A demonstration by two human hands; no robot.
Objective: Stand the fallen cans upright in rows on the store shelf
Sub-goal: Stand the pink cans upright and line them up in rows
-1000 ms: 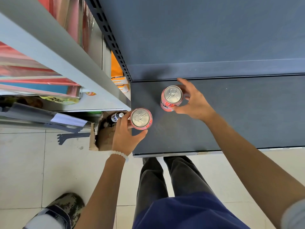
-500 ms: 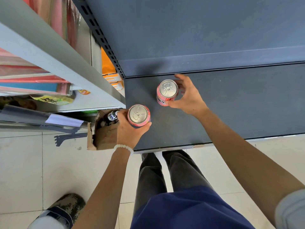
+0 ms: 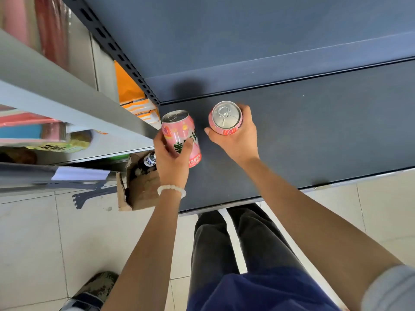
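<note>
Fingers [image 3: 187, 143] of the left hand [image 3: 171, 160] wrap the tilted pink can [image 3: 180, 136]; the right hand [image 3: 237, 135] grips the upright can [image 3: 225, 118] on the shelf [image 3: 314, 131]; smooth, rigid, probably dentable, so hold mid-body.

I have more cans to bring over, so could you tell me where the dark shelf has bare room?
The dark shelf is bare right of the right hand and its can. Bare too along the front edge. It is crowded at the left end, where the left hand holds a tilted can.
</note>
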